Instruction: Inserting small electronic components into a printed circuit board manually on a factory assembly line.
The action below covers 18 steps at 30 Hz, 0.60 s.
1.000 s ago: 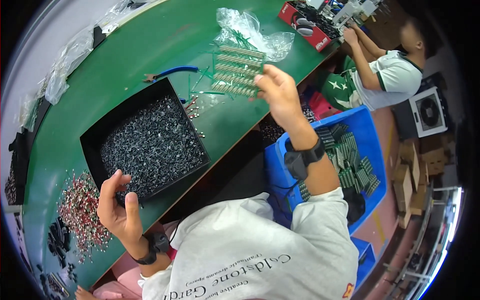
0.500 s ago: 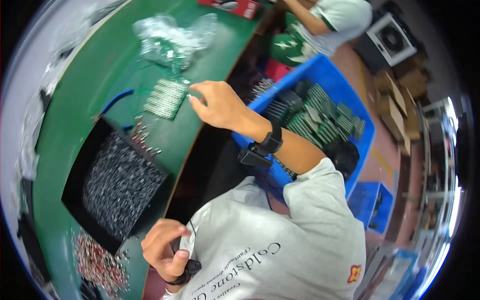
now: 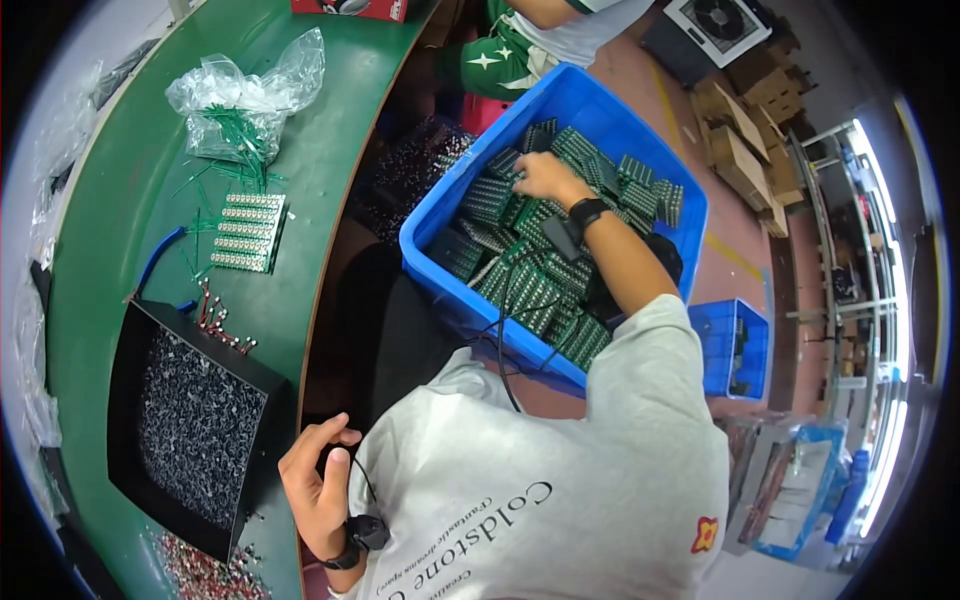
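My right hand (image 3: 545, 178) reaches into a large blue bin (image 3: 425, 262) filled with green circuit board panels (image 3: 535, 295). Its fingers are curled down and pinched at the edge of one panel; the fingertips are partly hidden. By the table's edge, my left hand (image 3: 318, 485) hangs in the air with thumb and fingers apart and nothing between them. On the green table lies a single circuit board panel (image 3: 247, 232) with rows of pale parts. Thin green wires (image 3: 235, 135) spill toward it from a clear plastic bag (image 3: 290, 85).
A black tray (image 3: 255, 375) of small dark parts stands on the table (image 3: 110, 260). Red-and-white parts (image 3: 215, 325) lie beside it, with a heap (image 3: 205, 570) below. Black cables cross the bin's near rim. A smaller blue bin (image 3: 735, 380) stands right; another person (image 3: 545, 45) sits beyond.
My right hand has gone from beside the panel on the table into the blue bin. The view has swung right. My left hand stays near the table edge, its fingers slightly straighter.
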### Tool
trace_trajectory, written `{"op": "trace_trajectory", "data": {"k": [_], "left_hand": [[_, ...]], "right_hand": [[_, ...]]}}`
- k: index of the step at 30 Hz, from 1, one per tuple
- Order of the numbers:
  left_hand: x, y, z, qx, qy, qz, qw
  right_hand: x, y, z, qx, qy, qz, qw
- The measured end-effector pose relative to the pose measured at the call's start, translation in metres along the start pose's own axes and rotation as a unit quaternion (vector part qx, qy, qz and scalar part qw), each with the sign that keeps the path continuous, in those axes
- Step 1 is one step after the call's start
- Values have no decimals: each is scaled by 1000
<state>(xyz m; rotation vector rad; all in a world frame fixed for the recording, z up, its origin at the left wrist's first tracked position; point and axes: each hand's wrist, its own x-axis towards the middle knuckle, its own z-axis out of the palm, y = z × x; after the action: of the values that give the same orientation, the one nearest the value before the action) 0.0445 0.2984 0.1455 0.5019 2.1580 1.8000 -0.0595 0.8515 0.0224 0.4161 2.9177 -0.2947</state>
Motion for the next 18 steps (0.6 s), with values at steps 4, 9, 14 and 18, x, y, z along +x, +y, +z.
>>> {"op": "trace_trajectory", "data": {"k": [4,9,14,18], "left_hand": [[0,-1,0,5,12,-13,1000],[-2,-8,4,-12,33,-39,999],[-2,-10,5,-2,8,-44,999],[-18,14,-14,-8,-3,-7,1000]], "right_hand": [[5,-18,39,-44,-113,7,993],[12,-16,33,-89,-153,34,984],[14,-27,44,-86,-154,69,982],[29,-41,40,-91,-132,17,987]]}}
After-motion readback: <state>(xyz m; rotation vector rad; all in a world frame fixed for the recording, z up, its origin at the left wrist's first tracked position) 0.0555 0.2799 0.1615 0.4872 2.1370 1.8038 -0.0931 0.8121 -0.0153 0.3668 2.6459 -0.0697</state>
